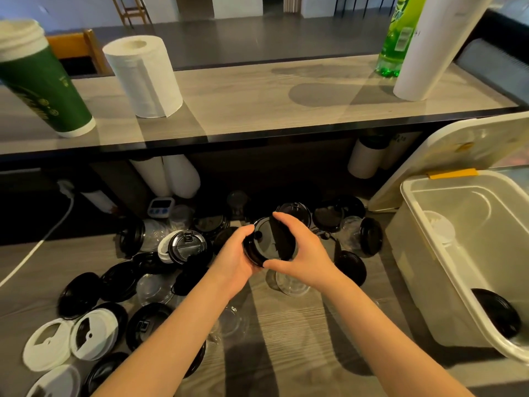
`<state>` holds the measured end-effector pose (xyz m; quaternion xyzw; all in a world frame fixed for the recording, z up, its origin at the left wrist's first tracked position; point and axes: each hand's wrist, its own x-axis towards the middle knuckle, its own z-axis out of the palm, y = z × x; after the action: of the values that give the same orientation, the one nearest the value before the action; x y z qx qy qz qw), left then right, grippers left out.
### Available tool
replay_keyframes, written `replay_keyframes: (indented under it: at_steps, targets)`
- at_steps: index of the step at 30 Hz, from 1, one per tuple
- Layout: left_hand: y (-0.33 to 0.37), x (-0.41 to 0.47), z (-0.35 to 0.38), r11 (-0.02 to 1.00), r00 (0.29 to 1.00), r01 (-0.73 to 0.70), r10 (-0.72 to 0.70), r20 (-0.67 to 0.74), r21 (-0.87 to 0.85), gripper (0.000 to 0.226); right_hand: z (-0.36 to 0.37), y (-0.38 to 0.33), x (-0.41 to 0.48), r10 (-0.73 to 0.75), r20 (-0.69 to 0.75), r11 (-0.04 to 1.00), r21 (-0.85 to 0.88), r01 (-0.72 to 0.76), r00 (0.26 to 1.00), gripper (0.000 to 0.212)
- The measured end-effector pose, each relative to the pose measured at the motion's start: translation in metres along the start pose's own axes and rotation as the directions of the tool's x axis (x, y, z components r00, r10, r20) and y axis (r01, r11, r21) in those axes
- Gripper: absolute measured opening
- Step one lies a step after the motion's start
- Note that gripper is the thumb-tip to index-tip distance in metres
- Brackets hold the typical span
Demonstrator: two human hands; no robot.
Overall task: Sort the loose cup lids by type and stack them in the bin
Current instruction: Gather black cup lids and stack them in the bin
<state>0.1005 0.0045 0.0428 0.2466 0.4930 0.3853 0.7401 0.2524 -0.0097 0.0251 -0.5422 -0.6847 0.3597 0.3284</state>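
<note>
1. Bare counter (pixel 286 339) lies between the forearms; loose lids (pixel 120 282) crowd the left side, and the bin (pixel 423 253) stands open at right.
2. Left hand (pixel 234 253) and right hand (pixel 300 247) clamp a short stack of black lids (pixel 264 242) above the pile, its flat face tilted toward the camera.
3. How many lids are in the stack is unclear; the bin's near corner is cut off.

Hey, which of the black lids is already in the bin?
The black lid leaning in the near corner of the clear bin; every other black one lies on the counter or is in the hands.
</note>
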Motion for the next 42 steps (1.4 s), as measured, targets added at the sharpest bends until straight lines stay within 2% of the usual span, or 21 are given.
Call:
replay_keyframes:
  at_steps: [5, 7, 10, 14, 16, 18, 20, 22, 25, 27, 29, 31, 34, 38, 42]
  targets:
    - [-0.001, -0.006, -0.003, 0.995, 0.999, -0.047, 0.049, -0.02, 0.083, 0.022, -0.002, 0.0, -0.004, -0.059, 0.048, 0.984, -0.163, 0.066, 0.997, 0.093]
    - [-0.001, -0.006, 0.0, 0.996, 0.998, -0.046, 0.049, -0.035, 0.078, 0.03, -0.003, 0.002, -0.007, -0.069, 0.062, 0.978, -0.192, 0.08, 0.996, 0.093]
    - [-0.01, -0.001, -0.001, 0.99, 0.999, -0.044, 0.044, 0.001, 0.131, 0.019, -0.008, 0.007, -0.01, -0.019, 0.092, 0.987, -0.157, 0.033, 0.996, 0.094]
    - [-0.019, 0.008, 0.003, 0.98, 1.0, -0.002, 0.005, -0.013, 0.197, 0.023, -0.017, 0.017, -0.014, 0.022, 0.157, 0.985, -0.172, 0.006, 0.987, 0.097]
    - [-0.022, 0.013, 0.008, 0.976, 0.999, 0.018, -0.008, -0.045, 0.217, 0.022, -0.021, 0.025, -0.018, 0.082, 0.155, 0.993, -0.102, -0.067, 0.985, 0.095]
    - [-0.023, 0.018, 0.012, 0.972, 0.996, 0.026, -0.007, -0.084, 0.234, 0.024, -0.029, 0.04, -0.024, 0.187, 0.072, 0.982, 0.013, -0.188, 0.98, 0.082]
    - [-0.024, 0.023, 0.015, 0.97, 0.994, 0.035, -0.009, -0.107, 0.242, 0.024, -0.039, 0.059, -0.032, 0.299, -0.099, 0.954, 0.028, -0.297, 0.949, 0.061]
    - [-0.026, 0.026, 0.019, 0.97, 0.993, 0.046, -0.018, -0.119, 0.238, 0.023, -0.049, 0.08, -0.041, 0.394, -0.241, 0.899, -0.099, -0.426, 0.887, 0.045]
    - [-0.03, 0.031, 0.02, 0.973, 0.988, 0.064, -0.032, -0.149, 0.221, 0.022, -0.056, 0.105, -0.052, 0.504, -0.35, 0.754, -0.267, -0.6, 0.79, 0.038]
    - [-0.033, 0.033, 0.021, 0.979, 0.987, 0.063, -0.031, -0.16, 0.196, 0.028, -0.056, 0.112, -0.055, 0.537, -0.368, 0.678, -0.346, -0.648, 0.759, 0.042]
    - [-0.035, 0.034, 0.022, 0.979, 0.986, 0.057, -0.024, -0.167, 0.194, 0.03, -0.054, 0.113, -0.054, 0.589, -0.323, 0.6, -0.439, -0.669, 0.741, 0.054]
    - [-0.035, 0.033, 0.023, 0.974, 0.986, 0.042, -0.004, -0.167, 0.223, 0.022, -0.052, 0.111, -0.051, 0.643, -0.278, 0.562, -0.462, -0.686, 0.714, 0.068]
    - [-0.033, 0.03, 0.024, 0.96, 0.984, 0.015, 0.035, -0.173, 0.28, 0.017, -0.045, 0.11, -0.046, 0.668, -0.242, 0.538, -0.497, -0.681, 0.704, 0.085]
    - [-0.033, 0.028, 0.02, 0.949, 0.979, -0.002, 0.067, -0.193, 0.316, 0.019, -0.039, 0.11, -0.041, 0.652, -0.243, 0.516, -0.552, -0.655, 0.718, 0.087]
    - [-0.034, 0.027, 0.017, 0.961, 0.971, 0.043, 0.024, -0.238, 0.273, 0.049, -0.043, 0.111, -0.041, 0.626, -0.227, 0.587, -0.493, -0.642, 0.746, 0.08]
